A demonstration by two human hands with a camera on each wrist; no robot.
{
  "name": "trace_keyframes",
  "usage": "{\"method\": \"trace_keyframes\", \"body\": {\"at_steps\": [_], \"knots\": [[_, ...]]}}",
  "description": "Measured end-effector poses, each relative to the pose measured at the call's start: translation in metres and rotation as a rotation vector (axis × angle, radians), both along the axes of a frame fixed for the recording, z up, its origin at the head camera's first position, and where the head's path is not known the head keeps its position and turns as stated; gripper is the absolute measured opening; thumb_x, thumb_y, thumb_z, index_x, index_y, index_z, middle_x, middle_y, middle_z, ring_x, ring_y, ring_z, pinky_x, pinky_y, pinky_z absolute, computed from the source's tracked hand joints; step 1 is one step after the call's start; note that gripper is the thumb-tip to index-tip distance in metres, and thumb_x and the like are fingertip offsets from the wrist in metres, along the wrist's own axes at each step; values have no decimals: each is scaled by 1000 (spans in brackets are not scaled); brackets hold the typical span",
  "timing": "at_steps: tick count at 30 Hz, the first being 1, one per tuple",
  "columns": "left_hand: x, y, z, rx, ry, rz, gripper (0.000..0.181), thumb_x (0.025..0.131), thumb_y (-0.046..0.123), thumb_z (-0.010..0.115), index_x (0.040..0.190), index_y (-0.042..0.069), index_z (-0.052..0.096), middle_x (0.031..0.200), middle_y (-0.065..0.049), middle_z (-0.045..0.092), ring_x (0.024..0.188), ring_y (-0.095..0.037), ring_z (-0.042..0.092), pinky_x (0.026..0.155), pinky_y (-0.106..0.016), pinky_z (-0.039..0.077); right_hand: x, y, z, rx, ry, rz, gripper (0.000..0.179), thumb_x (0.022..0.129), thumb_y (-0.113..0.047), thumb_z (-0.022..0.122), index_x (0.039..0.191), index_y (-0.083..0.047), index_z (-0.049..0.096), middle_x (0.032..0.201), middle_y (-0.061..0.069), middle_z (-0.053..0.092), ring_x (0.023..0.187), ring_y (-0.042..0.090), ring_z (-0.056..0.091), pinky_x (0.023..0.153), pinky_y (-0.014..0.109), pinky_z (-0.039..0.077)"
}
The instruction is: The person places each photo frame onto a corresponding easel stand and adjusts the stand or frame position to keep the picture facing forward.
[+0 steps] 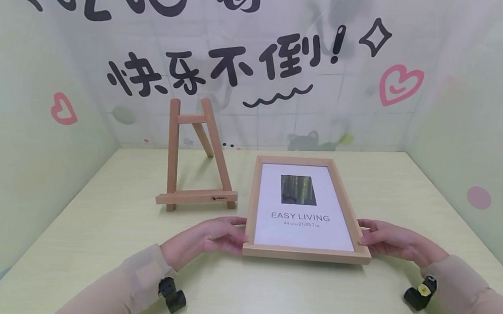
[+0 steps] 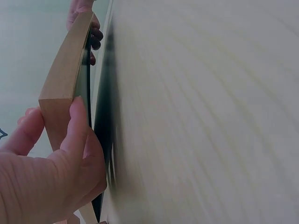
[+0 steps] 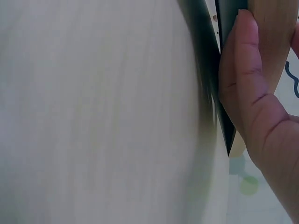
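A wooden picture frame (image 1: pixel 307 254) with a white "EASY LIVING" insert and a small forest photo lies face up, its near edge lifted a little off the table. My left hand (image 1: pixel 219 236) grips its left side near the front corner, thumb on top and fingers underneath. On the opposite side my right hand (image 1: pixel 392 241) holds the right edge the same way. Both wrist views show fingers curled under the frame's dark back, close over the table. A small wooden easel (image 1: pixel 197 196) stands upright to the left of the frame, behind my left hand.
The pale wood-grain table (image 1: pixel 96 243) runs back to a wall (image 1: pixel 324 123) printed with black lettering and hearts. Pale green side walls (image 1: pixel 476 134) close in the table at left and right.
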State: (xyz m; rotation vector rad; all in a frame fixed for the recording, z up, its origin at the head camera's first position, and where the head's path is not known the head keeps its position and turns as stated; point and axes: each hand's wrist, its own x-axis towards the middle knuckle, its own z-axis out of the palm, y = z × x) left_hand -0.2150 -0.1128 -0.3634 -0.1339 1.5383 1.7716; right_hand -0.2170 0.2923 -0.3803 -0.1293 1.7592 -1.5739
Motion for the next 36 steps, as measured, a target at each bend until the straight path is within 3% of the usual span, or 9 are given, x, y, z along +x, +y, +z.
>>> {"method": "trace_keyframes", "body": {"at_steps": [9,17,24,36], "knots": [[3,2,-5,-6,25,-3,72,81,-18,48,143,-3,14,135,-27,38,109,-37,53,90,-49,45,0,0,2,32,92,24,85,86,-13,58,140,11,-3,125,13,51,105,19,57,90,35,48],[3,2,-5,-12,78,24,73,78,-18,52,142,0,23,132,-24,45,104,-33,57,84,-49,49,1,1,7,29,164,39,84,87,-12,57,141,10,-4,122,9,53,104,16,58,89,32,49],[3,3,-2,-29,96,18,72,78,-17,53,142,0,23,131,-24,45,106,-33,56,85,-50,48,3,1,12,66,193,33,84,87,-14,57,141,11,-2,129,14,48,104,15,57,89,32,49],[5,1,3,-40,182,20,75,77,-18,52,143,0,19,123,-25,51,95,-29,61,84,-50,49,5,-1,15,33,247,31,85,85,-9,58,141,10,-4,121,9,50,99,15,59,85,33,50]]}}
